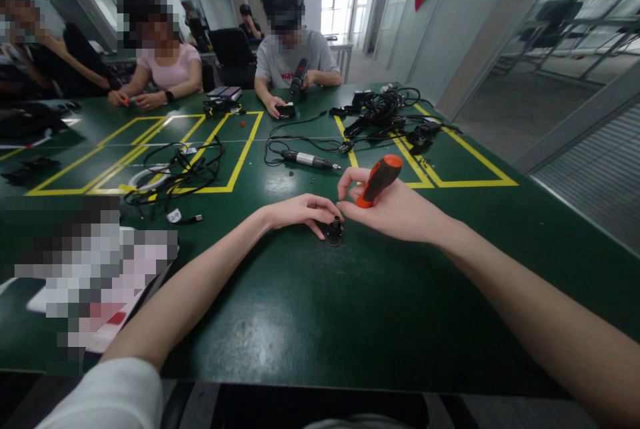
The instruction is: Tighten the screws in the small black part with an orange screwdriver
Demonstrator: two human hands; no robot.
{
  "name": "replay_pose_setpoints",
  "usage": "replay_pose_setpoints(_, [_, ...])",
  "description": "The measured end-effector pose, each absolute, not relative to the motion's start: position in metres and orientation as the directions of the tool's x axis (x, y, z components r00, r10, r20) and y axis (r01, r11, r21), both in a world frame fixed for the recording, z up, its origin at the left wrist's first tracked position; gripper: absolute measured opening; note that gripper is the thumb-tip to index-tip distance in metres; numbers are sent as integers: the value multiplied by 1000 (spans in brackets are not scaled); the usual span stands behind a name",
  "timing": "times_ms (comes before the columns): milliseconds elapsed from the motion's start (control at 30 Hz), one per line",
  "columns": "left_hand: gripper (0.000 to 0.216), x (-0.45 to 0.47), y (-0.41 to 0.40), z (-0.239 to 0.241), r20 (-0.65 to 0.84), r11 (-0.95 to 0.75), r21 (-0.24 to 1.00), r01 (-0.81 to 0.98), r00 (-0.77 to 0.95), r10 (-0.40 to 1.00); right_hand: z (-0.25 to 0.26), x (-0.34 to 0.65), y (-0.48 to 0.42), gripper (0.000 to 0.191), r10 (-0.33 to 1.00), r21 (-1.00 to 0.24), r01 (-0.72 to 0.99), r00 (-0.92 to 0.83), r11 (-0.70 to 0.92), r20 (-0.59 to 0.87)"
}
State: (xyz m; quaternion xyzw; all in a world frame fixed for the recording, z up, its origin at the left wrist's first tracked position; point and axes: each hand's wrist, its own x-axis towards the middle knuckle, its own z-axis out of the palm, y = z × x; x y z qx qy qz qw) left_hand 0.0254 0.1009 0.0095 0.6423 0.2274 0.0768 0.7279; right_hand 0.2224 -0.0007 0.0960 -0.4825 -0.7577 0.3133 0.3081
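In the head view, my left hand (307,211) reaches in from the left, its fingers closed on the edge of a small black round part (334,234) on the green table. A short dark post stands up from the middle of that part. My right hand (390,210) is just to the right and slightly higher. It holds a screwdriver (383,179) with an orange and dark-grey handle tilted up out of the grip. The screwdriver's shaft cannot be made out. The thumb and index fingertips of the right hand are close to the left fingertips.
Beyond my hands lies a corded electric screwdriver (310,159). Cable heaps lie at the right (383,112) and left (175,169). Yellow tape (475,183) marks the green table (280,322). A blurred-out flat item (125,289) sits near my left forearm. A co-worker (297,59) opposite handles a black power tool.
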Motion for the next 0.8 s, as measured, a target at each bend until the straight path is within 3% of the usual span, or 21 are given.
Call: replay_pose_setpoints(800, [37, 27, 100, 7, -243, 193, 965, 176, 874, 421, 103, 220, -2, 16, 903, -784, 522, -416, 337, 111])
